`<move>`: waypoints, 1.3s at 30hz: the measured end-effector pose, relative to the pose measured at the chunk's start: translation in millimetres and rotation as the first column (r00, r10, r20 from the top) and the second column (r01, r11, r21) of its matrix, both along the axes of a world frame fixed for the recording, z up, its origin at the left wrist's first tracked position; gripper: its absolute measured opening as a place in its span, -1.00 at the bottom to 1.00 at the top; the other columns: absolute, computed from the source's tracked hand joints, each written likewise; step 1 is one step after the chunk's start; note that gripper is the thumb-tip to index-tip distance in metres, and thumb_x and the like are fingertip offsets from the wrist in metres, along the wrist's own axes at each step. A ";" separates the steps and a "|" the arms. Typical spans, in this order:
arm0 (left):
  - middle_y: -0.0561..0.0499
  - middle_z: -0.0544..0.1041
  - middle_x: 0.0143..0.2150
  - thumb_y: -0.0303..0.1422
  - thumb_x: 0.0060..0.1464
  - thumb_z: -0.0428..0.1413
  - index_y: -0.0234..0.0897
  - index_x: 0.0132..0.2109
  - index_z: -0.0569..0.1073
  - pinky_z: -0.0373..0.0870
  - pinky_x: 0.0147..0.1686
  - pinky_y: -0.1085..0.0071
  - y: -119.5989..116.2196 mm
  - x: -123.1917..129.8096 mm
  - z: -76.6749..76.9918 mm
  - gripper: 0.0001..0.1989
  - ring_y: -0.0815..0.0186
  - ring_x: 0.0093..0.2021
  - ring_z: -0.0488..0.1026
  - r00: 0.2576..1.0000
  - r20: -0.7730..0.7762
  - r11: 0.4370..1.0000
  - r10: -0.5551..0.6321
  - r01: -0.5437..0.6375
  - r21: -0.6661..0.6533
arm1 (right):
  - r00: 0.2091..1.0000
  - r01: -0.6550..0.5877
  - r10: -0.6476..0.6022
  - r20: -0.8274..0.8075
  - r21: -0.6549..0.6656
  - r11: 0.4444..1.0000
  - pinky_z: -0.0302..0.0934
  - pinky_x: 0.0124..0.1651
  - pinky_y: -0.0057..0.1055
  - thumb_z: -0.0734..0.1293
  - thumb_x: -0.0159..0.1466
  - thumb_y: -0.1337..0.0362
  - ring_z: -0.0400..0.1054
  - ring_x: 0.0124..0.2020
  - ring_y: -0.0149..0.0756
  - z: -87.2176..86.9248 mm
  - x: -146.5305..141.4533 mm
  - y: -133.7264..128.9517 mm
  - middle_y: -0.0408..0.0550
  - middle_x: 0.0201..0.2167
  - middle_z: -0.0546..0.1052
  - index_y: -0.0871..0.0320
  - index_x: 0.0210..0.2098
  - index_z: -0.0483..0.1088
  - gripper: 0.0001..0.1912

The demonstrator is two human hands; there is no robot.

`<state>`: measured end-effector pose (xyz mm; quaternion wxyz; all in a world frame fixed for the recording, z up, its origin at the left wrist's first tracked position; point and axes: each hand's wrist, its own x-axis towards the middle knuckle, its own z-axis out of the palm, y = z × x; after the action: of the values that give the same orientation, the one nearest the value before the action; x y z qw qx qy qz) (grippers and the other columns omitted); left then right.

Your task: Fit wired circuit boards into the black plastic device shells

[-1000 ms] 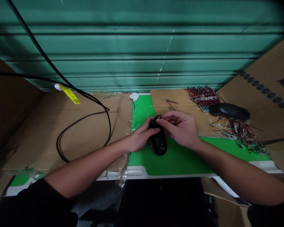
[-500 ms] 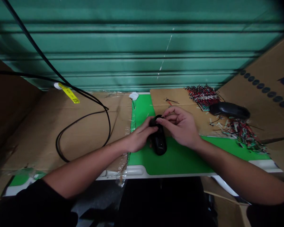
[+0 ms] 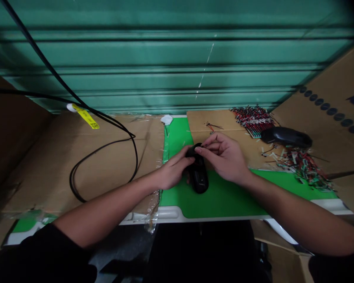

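- The left hand holds a glossy black oblong device, thumb on top; the device is near the middle of the surface, its lettered end pointing near.
- The right hand makes a narrow pinch at the device's far end; what lies between thumb and forefinger is too small to tell.
- Handling of the device seems under way rather than finished: both hands are at it, and its far end is partly hidden.
- What is left cannot be counted; a dense bundle of wired parts and a tangled pile of wired parts lie to the right, with a second black oblong piece between them, untouched.
- A few loose wired parts lie just beyond the right hand.
- The surface is green with a white rim; a left cardboard sheet and a right cardboard sheet cover parts of it.
- A black cable with a yellow tag loops over the left sheet.
- A green ribbed wall closes the far side; a cardboard panel stands at right.
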<state>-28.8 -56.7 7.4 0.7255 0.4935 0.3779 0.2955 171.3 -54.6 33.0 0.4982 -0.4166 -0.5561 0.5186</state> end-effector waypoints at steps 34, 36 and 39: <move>-0.15 0.64 0.23 -0.39 0.21 0.15 -0.27 0.29 0.56 0.35 0.40 0.04 11.2 4.8 -3.1 -0.49 -0.01 0.28 0.50 0.997 -0.040 0.905 0.062 -0.040 0.423 | 0.336 -0.553 -0.275 0.901 0.425 0.716 0.45 -0.01 0.00 0.28 0.53 0.21 0.34 0.26 0.23 22.7 22.0 -3.8 0.31 0.27 0.39 0.19 -0.13 0.60 -0.73; -0.15 0.63 0.24 -0.38 0.21 0.16 -0.27 0.30 0.56 0.31 0.43 0.02 12.1 4.5 -4.1 -0.48 -0.01 0.29 0.50 0.997 -0.032 0.908 0.071 -0.052 0.415 | 0.355 -0.555 -0.249 0.901 0.418 0.720 0.45 0.13 0.13 0.27 0.54 0.19 0.31 0.33 0.28 22.4 23.0 -3.3 0.34 0.34 0.35 0.20 -0.09 0.60 -0.70; -0.15 0.64 0.22 -0.36 0.21 0.18 -0.29 0.30 0.56 0.36 0.38 0.03 13.3 3.4 -4.1 -0.49 0.00 0.26 0.51 0.995 -0.044 0.918 0.093 -0.069 0.390 | 0.441 -0.528 -0.204 0.874 0.436 0.728 0.40 0.28 0.21 0.28 0.55 0.19 0.34 0.32 0.23 17.4 27.9 0.9 0.32 0.37 0.33 0.20 0.01 0.60 -0.71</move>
<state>-25.4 -43.5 3.4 0.5887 0.6201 0.3541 0.3789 199.2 -53.7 50.4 0.1890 -0.3558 -0.9144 0.0403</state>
